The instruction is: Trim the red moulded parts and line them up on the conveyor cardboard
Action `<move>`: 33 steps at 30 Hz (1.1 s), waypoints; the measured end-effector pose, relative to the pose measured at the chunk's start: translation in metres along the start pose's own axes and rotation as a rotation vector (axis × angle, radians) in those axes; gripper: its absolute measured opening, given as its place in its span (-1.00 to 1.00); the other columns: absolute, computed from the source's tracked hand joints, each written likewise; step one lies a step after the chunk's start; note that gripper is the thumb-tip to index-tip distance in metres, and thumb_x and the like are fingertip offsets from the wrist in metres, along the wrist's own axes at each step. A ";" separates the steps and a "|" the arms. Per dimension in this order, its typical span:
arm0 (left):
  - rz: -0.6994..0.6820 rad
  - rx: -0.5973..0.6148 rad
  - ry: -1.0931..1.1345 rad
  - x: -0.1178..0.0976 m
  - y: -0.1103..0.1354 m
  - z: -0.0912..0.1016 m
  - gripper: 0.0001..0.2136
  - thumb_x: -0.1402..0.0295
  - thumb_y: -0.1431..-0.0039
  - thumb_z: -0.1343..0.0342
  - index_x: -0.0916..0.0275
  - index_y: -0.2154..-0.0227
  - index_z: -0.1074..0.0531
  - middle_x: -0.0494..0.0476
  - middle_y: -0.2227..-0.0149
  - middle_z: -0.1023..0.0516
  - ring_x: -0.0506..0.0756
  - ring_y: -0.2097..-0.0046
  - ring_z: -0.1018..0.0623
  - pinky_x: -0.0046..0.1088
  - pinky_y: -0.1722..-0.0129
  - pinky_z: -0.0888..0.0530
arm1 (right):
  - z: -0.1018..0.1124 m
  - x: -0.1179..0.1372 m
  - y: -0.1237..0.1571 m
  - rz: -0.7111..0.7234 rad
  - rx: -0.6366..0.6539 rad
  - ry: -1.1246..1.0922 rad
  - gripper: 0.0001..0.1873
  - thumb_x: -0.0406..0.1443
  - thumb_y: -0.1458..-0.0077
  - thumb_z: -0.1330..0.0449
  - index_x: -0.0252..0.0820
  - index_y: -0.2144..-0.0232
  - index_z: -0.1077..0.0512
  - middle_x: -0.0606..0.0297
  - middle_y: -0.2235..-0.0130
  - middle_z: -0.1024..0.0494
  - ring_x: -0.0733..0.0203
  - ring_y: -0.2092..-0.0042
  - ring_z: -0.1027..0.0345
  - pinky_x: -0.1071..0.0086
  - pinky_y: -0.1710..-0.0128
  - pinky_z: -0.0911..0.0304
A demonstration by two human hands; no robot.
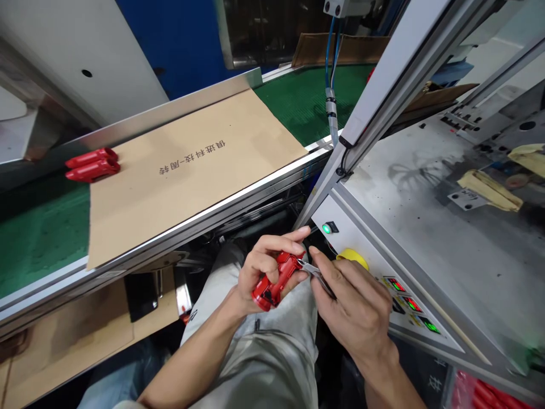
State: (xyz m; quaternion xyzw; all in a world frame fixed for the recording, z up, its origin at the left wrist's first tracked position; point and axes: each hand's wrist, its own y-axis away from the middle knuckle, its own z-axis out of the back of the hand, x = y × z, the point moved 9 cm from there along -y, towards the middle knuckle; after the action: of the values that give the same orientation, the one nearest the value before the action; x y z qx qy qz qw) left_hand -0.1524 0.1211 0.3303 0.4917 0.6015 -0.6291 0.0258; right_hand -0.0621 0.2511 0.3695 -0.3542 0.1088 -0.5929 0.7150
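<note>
My left hand (272,264) is closed around a red plastic housing (279,281), a hollow tube-like part with dark openings, held tilted above my lap. Its thumb and fingers grip the sides, while one fingertip points outward past the upper end. In my right hand (351,301) is a slim metal tool that looks like nippers (313,269). Their pointed tip meets the upper right end of the housing; the handles are mostly hidden in my palm. Two similar red plastic parts (93,165) lie side by side at the left end of a cardboard sheet.
The cardboard sheet (196,165) rests on a green conveyor belt (293,99) with a metal edge. A slanted aluminium post (383,85) rises beside a grey machine table (409,216). Its control panel carries a yellow-ringed button (352,257) and lit displays (412,304). Red parts in plastic (489,395) sit at lower right.
</note>
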 end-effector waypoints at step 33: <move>0.077 -0.030 -0.029 -0.007 0.006 -0.002 -0.54 0.79 -0.13 -0.34 0.16 0.25 -0.23 0.11 -0.08 -0.54 0.33 -0.33 -0.60 -0.10 -0.26 -0.68 | 0.006 -0.010 -0.006 -0.015 0.108 -0.072 -0.36 -0.50 -0.21 -0.35 -0.21 -0.32 -0.48 0.17 0.16 -0.59 0.06 0.13 -0.48 0.12 0.07 -0.44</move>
State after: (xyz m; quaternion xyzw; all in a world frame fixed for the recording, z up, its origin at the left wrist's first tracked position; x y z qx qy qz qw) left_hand -0.1439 0.1168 0.3311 0.5047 0.5912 -0.6256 0.0661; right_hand -0.0658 0.2628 0.3753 -0.3368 0.0482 -0.5900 0.7322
